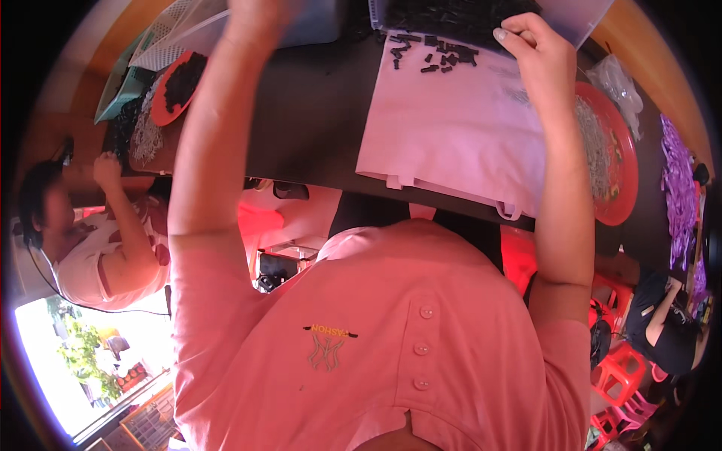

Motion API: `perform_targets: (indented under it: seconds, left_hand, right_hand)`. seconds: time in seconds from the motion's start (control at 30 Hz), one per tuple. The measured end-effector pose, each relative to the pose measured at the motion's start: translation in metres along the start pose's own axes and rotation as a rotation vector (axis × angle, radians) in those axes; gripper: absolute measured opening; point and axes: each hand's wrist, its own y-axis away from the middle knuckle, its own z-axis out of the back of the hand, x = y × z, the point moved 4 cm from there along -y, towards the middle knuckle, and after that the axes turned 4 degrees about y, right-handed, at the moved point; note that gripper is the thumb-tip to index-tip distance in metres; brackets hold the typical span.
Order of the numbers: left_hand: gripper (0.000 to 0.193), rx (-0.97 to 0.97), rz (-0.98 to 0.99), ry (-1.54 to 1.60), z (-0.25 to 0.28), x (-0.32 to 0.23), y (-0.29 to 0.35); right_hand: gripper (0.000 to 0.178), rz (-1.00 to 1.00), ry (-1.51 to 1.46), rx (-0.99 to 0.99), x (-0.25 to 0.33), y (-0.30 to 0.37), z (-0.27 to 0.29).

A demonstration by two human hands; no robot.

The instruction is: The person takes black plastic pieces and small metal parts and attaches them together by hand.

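Note:
At the top edge my left hand point(259, 10) is smeared by motion and partly cut off, near a see-through plastic bin point(201, 31); its fingers do not show. My right hand point(540, 62) is closed, thumb and forefinger pressed together, at the near side of another see-through bin point(583, 22) heaped with small black pieces point(459, 13). Whatever its fingers may hold is too small to make out. Several loose black pieces point(448, 55) lie on a pink cloth point(451, 128) below that bin.
The dark table point(308, 113) carries a red tray point(620, 173) with silvery strands at right and a smaller red dish point(159, 111) of black pieces at left. Purple strands point(677, 188) hang or lie far right. One person point(105, 248) sits at left, another point(662, 323) at right near red stools point(624, 372).

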Motion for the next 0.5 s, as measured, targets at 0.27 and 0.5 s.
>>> perform_targets:
  seconds: [0.27, 0.5]
  left_hand:
    - [0.003, 0.160, -0.637, -0.599, -0.121, 0.083, 0.064]
    - [0.007, 0.358, -0.394, -0.668, -0.131, 0.106, 0.069]
  right_hand:
    - [0.025, -0.013, 0.523, 0.304, -0.027, -0.003, -0.002]
    - [0.026, 0.071, 0.699, 0.534, -0.035, 0.009, -0.020]
